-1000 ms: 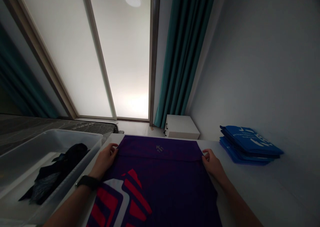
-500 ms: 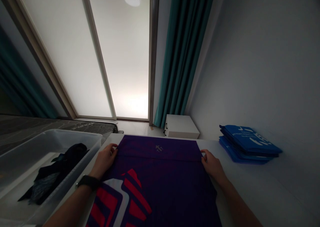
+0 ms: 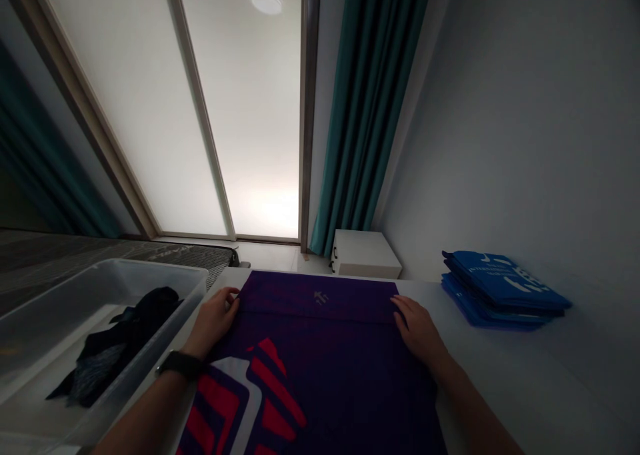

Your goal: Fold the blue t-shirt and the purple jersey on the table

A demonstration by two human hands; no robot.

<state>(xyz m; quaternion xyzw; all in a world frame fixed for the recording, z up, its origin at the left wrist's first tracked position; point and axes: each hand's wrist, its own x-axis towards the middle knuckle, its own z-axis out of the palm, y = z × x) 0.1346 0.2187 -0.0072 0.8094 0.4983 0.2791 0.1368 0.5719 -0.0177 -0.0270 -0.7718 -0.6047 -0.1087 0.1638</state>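
A dark purple garment point(image 3: 350, 368) with red and grey stripes at its lower left lies spread on the white table point(image 3: 490, 381). A folded band with a small grey arrow print runs across its far end. My left hand point(image 3: 216, 318), with a black watch on the wrist, is closed at the garment's upper left edge, thumb and fingers together. My right hand point(image 3: 417, 325) rests on the upper right edge, its fingers stretched out and apart over the cloth.
On the left stands a clear plastic bin point(image 3: 200, 285) with dark clothes point(image 3: 125, 341) inside. A stack of folded blue bags point(image 3: 500, 285) sits at the table's right, near the wall. Beyond the table is a small white cabinet point(image 3: 367, 251).
My right hand has moved a little left, onto the garment, and its fingers have opened from the pinch on the edge. My left hand stays at the left edge.
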